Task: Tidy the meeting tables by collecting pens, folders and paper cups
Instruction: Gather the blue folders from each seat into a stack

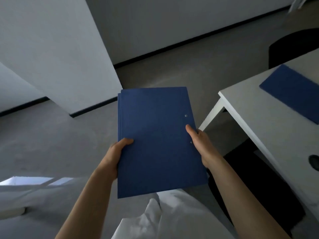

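A person stands over a grey floor (172,75), gripping a small stack of blue folders (155,140), the left hand (117,152) and right hand (202,144) each clamping a side edge, thumb on top. One more blue folder (291,94) lies flat on one white table (259,121) to the right.

Matt blue card with a fine cloth-like grain is seen on the folders (155,135); the desk (259,118) is smooth matt white.
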A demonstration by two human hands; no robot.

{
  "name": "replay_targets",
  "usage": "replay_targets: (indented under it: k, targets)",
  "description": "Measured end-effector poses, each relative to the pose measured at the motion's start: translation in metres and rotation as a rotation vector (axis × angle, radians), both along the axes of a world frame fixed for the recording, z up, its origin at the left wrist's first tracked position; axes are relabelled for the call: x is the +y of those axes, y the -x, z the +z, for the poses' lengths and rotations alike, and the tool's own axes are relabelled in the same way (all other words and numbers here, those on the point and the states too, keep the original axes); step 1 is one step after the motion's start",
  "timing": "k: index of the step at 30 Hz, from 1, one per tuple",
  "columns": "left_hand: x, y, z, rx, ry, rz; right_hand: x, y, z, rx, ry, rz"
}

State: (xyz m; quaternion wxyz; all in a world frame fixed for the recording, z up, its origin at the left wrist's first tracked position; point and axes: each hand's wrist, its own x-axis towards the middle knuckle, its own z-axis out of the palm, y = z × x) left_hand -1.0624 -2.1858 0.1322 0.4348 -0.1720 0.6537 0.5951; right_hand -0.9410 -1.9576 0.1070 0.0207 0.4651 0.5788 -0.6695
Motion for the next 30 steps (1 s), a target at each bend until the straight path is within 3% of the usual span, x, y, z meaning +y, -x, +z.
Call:
replay_targets:
  k: [8,23,30]
  targets:
    - [0.118,0.129,-0.001,0.012,0.002,-0.186,0.103,0.1,0.005,0.001,-0.009,-0.094]
    - [0.297,0.322,0.0,-0.005,-0.037,-0.354,0.237,0.253,-0.005,0.015,0.09,-0.398]
    - [0.41,0.419,0.012,0.029,-0.094,-0.57,0.311,0.32,0.011,0.091,0.118,-0.572]
